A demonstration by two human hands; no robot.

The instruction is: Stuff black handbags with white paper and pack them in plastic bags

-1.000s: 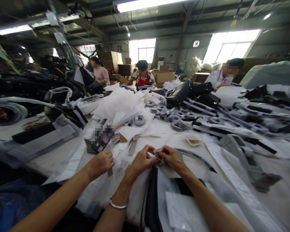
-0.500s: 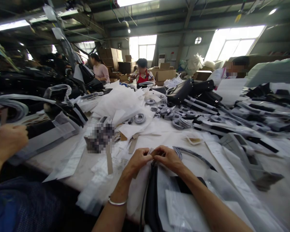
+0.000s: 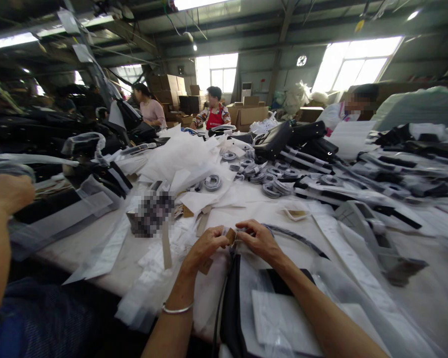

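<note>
A small brown cardboard tag (image 3: 230, 235) sits at the top edge of a black bag (image 3: 232, 298) lying at the near side of the white work table (image 3: 425, 298), pinched between both hands. The left hand (image 3: 205, 247) and right hand (image 3: 259, 240) meet there, fingertips closed on the tag. Rolled grey straps (image 3: 272, 189) lie well beyond, and a co-worker's hand (image 3: 7, 191) hovers at far left.

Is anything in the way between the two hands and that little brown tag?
No. The left hand and right hand already pinch the brown tag between their fingertips, above the black bag.
</note>
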